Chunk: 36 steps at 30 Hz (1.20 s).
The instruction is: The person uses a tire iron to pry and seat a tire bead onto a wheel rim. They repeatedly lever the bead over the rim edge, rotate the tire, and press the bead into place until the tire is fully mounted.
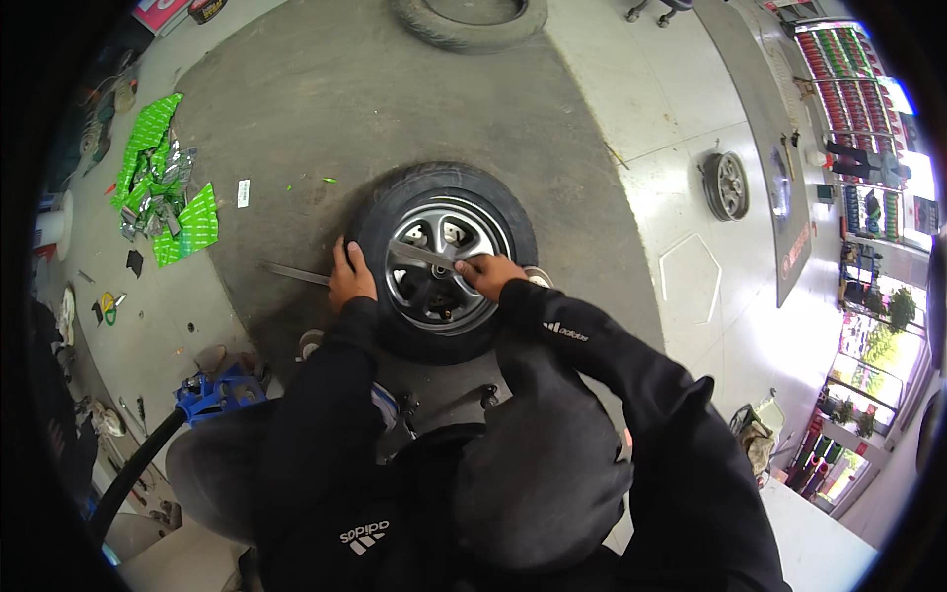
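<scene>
On the floor in front of me lies a wheel, a black tyre (pixel 393 187) around a grey spoked rim (pixel 424 296). My right hand (pixel 490 274) is closed around a flat metal tyre lever (pixel 419 253), which slants over the rim toward its upper left edge. Against the tyre's left side rests my left hand (pixel 352 276), its visible fingers stretched out and its thumb out of sight. A second flat metal bar (pixel 296 273) pokes out to the left beside that hand; its other end is hidden.
A loose tyre (pixel 473 35) lies at the far side, and a bare rim (pixel 727 185) to the right. Torn green packaging (pixel 148 168) is scattered at left. Near my left leg stands a blue metal tool (pixel 222 390). Stocked shelves (pixel 846 79) line the far right.
</scene>
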Each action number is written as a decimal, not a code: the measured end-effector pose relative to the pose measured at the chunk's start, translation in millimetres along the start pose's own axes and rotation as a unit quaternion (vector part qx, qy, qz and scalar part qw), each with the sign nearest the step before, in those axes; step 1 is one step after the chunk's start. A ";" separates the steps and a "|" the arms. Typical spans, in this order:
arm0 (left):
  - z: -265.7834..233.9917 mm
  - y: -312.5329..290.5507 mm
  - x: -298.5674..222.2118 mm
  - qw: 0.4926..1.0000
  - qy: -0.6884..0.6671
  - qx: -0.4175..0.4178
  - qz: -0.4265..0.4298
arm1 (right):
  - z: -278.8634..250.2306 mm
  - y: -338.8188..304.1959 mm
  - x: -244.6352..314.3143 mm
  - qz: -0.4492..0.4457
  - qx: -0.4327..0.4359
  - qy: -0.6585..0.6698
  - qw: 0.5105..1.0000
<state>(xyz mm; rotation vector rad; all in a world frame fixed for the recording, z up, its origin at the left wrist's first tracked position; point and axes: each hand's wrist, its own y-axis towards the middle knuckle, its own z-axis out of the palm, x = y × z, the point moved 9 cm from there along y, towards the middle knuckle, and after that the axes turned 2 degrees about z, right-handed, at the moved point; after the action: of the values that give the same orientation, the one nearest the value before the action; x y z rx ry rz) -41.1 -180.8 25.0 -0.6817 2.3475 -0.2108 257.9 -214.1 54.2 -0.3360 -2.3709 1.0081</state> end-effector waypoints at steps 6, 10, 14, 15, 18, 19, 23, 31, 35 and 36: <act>-5.8 -1.0 -2.4 0.998 0.044 -0.020 -0.039 | 118.2 10.6 26.1 0.044 0.232 0.368 0.900; -3.0 4.2 -2.6 0.999 0.029 -0.025 -0.027 | 84.5 -31.6 70.2 0.030 0.371 0.710 0.598; -3.9 6.4 -14.0 1.000 0.003 -0.014 -0.023 | 56.0 -47.9 105.1 0.134 0.322 0.928 0.131; -5.4 6.2 -15.2 1.000 0.004 -0.011 -0.027 | 38.6 -52.3 113.4 0.150 0.259 0.951 0.070; -11.4 2.7 -13.9 0.999 0.019 -0.004 -0.032 | 24.5 -45.1 125.3 0.182 0.225 0.957 0.025; -11.7 5.1 -12.6 0.999 0.024 0.000 -0.030 | 22.9 -47.1 132.6 0.187 0.211 0.958 0.053; -11.8 4.4 -8.4 0.999 -0.021 -0.009 -0.027 | 29.9 -49.5 143.2 0.194 0.176 0.951 0.162; -2.8 9.7 -14.8 0.999 -0.025 0.014 -0.025 | 18.4 -49.7 145.4 0.207 0.181 0.917 0.290; -7.8 4.4 -11.9 0.999 -0.041 -0.007 0.010 | 49.1 -52.5 60.2 0.193 0.307 0.628 0.688; -6.0 3.1 -14.3 0.999 -0.042 -0.002 0.015 | 50.1 -45.9 39.6 0.147 0.336 0.501 0.784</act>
<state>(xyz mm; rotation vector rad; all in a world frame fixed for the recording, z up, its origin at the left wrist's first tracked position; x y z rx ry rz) -37.2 -170.8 36.7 -0.6449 2.2771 -0.1628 196.1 -258.7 73.5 -0.7386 -0.9377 1.2905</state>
